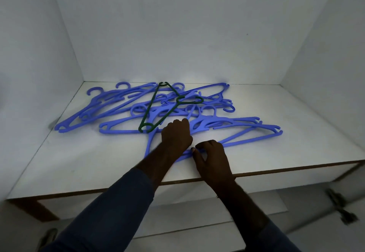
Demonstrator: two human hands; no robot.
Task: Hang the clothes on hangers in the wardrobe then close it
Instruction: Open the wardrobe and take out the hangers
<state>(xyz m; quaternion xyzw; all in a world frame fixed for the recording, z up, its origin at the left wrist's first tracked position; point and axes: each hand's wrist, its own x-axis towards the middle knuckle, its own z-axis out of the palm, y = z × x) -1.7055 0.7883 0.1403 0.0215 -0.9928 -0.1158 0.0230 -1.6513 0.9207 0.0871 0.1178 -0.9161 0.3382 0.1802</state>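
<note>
My left hand (176, 135) and right hand (212, 156) grip the blue hanger (266, 135) near the shelf (79, 162) front edge; I risk dragging tangled neighbours (122, 131).

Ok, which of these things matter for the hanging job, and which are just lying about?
Job: nearest blue hanger, handled by left hand and right hand; blue hanger pile; green hanger; wardrobe shelf.
Lying about: dark object lower right; shoe bottom left.

We're looking at a tangled heap of blue hangers (118, 111), plastic, all lying flat on the white shelf (79, 162) inside the open wardrobe (177, 34). There's a single dark green hanger (149, 107) sprawled across the top of the pile. The nearest blue hanger (256, 139) lies out front, its bar pinched by the right hand (211, 156).
</note>
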